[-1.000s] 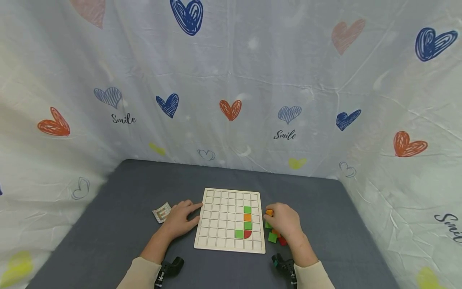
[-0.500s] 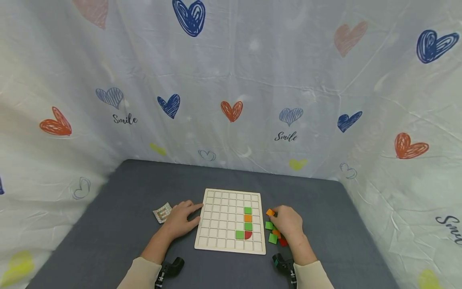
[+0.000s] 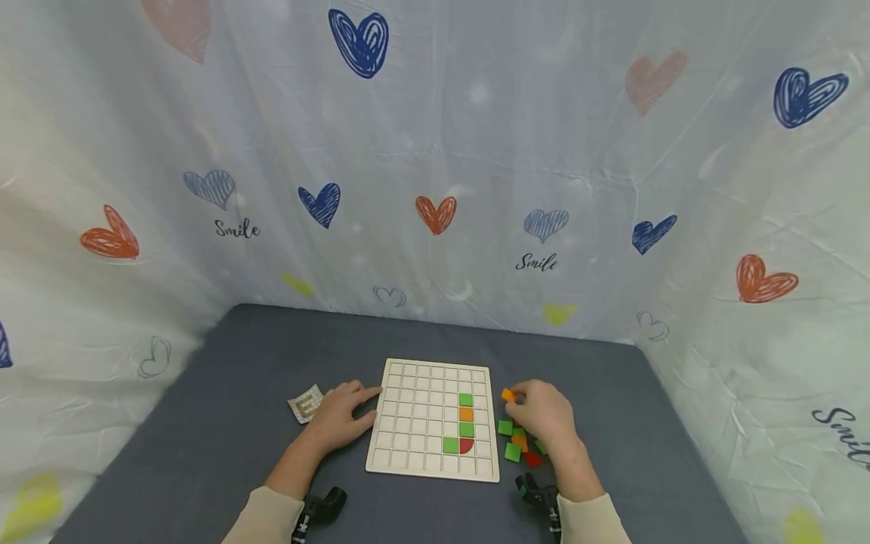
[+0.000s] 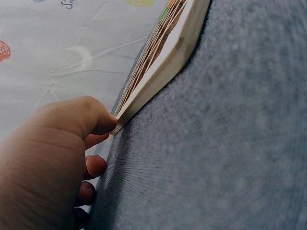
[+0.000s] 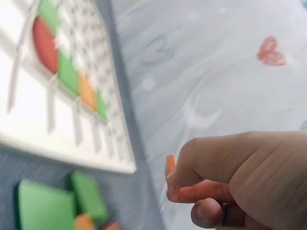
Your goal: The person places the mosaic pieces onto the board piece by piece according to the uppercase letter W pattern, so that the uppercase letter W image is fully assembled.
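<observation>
A pale wooden grid board (image 3: 418, 419) lies in the middle of the table, with green, orange and red tiles in a few of its cells. The thumb and index finger of my left hand (image 3: 341, 413) touch the board's left edge, the fingers spread. My right hand (image 3: 546, 412) pinches an orange tile (image 5: 171, 165) between thumb and index finger, to the right of the board. Below that hand lies a loose pile of green tiles (image 3: 513, 452), an orange tile (image 3: 519, 440) and a red tile (image 3: 532, 459), partly hidden by the hand.
A small patterned card (image 3: 306, 403) lies left of my left hand on the dark grey table (image 3: 292, 340). A white curtain (image 3: 381, 151) printed with hearts hangs behind and beside the table.
My right hand has shifted slightly right, keeping the orange tile in its fingers, and more of the pile below shows. The left hand stays at the board's edge. The head view tilts slightly.
</observation>
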Available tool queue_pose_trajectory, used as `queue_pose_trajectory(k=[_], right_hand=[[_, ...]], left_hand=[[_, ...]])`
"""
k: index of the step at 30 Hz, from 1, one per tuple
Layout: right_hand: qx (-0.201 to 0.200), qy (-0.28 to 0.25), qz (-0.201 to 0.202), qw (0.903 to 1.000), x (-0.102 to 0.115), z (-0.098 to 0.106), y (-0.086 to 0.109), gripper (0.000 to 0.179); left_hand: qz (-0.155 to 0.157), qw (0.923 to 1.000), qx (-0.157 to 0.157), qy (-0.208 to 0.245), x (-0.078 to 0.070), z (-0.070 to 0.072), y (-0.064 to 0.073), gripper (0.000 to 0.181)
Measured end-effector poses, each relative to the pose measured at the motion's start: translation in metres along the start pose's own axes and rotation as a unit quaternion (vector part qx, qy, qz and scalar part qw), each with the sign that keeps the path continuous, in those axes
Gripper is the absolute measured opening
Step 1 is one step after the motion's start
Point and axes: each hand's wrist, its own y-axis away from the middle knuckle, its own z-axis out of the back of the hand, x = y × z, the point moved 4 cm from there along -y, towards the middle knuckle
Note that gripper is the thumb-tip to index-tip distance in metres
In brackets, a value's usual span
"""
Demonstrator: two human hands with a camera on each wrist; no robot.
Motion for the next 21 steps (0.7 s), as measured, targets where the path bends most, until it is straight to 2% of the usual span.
queue_pose_trajectory(k=[9,15,21], right_hand=[[-0.005,-0.020,0.050,0.9986,0.042,0.021,0.018,0.027],[-0.015,0.003,0.093,0.9956,0.061,0.019,0.028,0.027],[-0.015,0.019,0.152,0.9880,0.079,0.012,0.036,0.026]], left_hand=[[0.000,1.0000,-0.001,-0.001,0.000,-0.002,0.001,0.043],[-0.001,1.0000,-0.002,0.001,0.000,-0.003,0.002,0.044],[0.000,1.0000,-0.005,-0.002,0.001,-0.002,0.001,0.044]])
